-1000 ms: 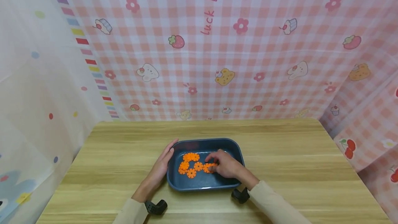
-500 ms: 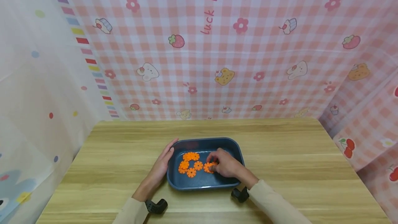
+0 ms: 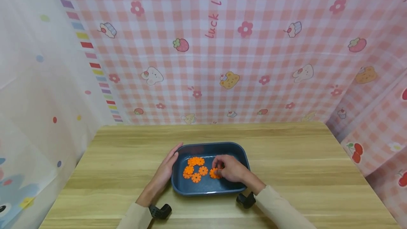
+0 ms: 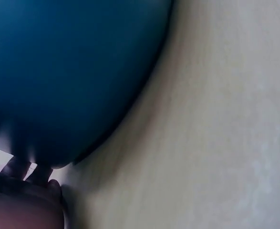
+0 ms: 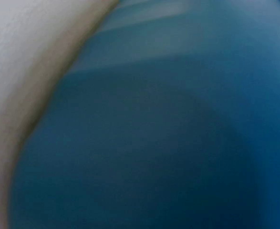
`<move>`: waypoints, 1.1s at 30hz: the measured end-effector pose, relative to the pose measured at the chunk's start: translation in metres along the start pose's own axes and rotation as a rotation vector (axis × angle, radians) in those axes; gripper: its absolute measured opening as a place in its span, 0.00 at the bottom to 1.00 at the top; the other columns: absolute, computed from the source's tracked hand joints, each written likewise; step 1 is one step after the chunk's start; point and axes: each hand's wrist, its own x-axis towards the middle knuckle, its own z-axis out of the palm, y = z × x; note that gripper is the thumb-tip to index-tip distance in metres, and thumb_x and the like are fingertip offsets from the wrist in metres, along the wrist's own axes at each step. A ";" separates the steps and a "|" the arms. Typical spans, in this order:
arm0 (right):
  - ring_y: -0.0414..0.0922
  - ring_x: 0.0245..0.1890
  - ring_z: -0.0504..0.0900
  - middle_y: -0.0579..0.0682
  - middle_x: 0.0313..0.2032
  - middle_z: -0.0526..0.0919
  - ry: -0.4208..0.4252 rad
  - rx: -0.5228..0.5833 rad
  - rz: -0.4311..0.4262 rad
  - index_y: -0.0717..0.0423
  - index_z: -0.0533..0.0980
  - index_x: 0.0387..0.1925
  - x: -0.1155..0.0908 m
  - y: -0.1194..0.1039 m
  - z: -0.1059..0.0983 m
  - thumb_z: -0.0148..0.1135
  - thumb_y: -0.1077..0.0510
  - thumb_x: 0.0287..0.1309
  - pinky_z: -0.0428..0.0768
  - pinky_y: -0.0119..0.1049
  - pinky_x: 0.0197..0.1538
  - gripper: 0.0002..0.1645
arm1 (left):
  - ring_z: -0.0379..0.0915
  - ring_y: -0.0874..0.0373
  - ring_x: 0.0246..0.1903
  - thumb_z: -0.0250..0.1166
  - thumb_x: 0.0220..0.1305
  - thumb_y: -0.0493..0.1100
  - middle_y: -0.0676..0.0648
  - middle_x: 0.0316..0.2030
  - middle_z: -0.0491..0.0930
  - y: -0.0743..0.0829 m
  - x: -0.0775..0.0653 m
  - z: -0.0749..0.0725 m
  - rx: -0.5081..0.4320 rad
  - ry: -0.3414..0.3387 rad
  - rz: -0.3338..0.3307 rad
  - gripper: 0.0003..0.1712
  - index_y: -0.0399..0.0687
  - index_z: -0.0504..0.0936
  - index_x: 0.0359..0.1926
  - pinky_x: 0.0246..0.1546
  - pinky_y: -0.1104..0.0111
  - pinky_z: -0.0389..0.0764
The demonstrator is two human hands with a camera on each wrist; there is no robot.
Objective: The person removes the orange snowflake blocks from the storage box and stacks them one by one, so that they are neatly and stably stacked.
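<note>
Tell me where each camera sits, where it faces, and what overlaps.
Head: on the head, facing forward and down at the table, tray, orange pieces and cloth; left grip, right grip and sleeves show.
Left wrist: on that wrist, facing the tray's outer wall and the table; fingers show at lower left.
Right wrist: on that wrist, facing blurred blue, apparently the tray; I cannot tell whether the pale strip is skin.
Shared: head and left wrist both show the left grip at the tray.

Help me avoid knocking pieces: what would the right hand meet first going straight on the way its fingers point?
Probably the orange pieces by the right hand, perhaps touching it; beyond them, the next orange piece to the left. Depth is unclear.
</note>
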 end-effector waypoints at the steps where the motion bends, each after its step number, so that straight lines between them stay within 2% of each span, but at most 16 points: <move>1: 0.42 0.30 0.72 0.44 0.28 0.74 -0.002 0.009 -0.001 0.50 0.77 0.34 0.000 0.000 0.000 0.65 0.66 0.59 0.69 0.34 0.34 0.08 | 0.38 0.50 0.77 0.39 0.80 0.53 0.50 0.77 0.48 0.000 0.000 0.000 0.001 -0.002 0.004 0.27 0.60 0.58 0.76 0.75 0.49 0.39; 9: 0.42 0.28 0.76 0.45 0.28 0.79 -0.004 0.083 0.015 0.54 0.79 0.36 0.001 0.002 -0.001 0.60 0.72 0.58 0.75 0.32 0.30 0.11 | 0.38 0.50 0.77 0.41 0.79 0.56 0.50 0.77 0.48 -0.006 0.001 -0.001 -0.018 -0.007 0.006 0.28 0.61 0.57 0.76 0.75 0.49 0.40; 16: 0.42 0.29 0.77 0.45 0.29 0.81 0.021 0.136 0.009 0.55 0.80 0.37 0.003 -0.001 -0.004 0.61 0.69 0.62 0.75 0.32 0.31 0.07 | 0.39 0.52 0.77 0.41 0.79 0.57 0.53 0.77 0.49 -0.007 0.000 -0.002 -0.023 0.002 0.002 0.28 0.64 0.58 0.76 0.75 0.51 0.42; 21: 0.42 0.27 0.75 0.44 0.29 0.82 0.091 0.145 -0.028 0.54 0.80 0.37 0.001 -0.007 -0.010 0.62 0.66 0.63 0.74 0.31 0.30 0.05 | 0.40 0.53 0.77 0.40 0.80 0.55 0.54 0.77 0.49 -0.005 0.000 -0.002 -0.024 0.002 0.004 0.27 0.65 0.58 0.75 0.76 0.51 0.41; 25: 0.46 0.28 0.77 0.46 0.29 0.82 0.167 0.182 -0.040 0.55 0.81 0.39 -0.008 -0.016 -0.026 0.65 0.62 0.63 0.76 0.31 0.32 0.03 | 0.38 0.52 0.77 0.40 0.80 0.55 0.52 0.77 0.49 -0.005 0.001 -0.001 -0.020 0.000 0.006 0.27 0.64 0.58 0.75 0.76 0.50 0.40; 30: 0.54 0.38 0.82 0.49 0.35 0.84 0.251 0.303 0.040 0.56 0.81 0.44 -0.025 -0.012 -0.052 0.64 0.61 0.65 0.83 0.43 0.47 0.07 | 0.37 0.50 0.77 0.40 0.80 0.54 0.50 0.77 0.49 -0.006 0.002 -0.001 -0.029 -0.011 0.006 0.27 0.62 0.58 0.76 0.75 0.49 0.39; 33: 0.55 0.42 0.82 0.51 0.39 0.85 0.311 0.371 0.102 0.56 0.81 0.46 -0.036 -0.002 -0.064 0.64 0.59 0.65 0.82 0.44 0.46 0.10 | 0.38 0.51 0.77 0.40 0.80 0.55 0.51 0.77 0.49 -0.005 0.002 -0.002 -0.025 -0.015 0.009 0.27 0.62 0.58 0.76 0.75 0.50 0.39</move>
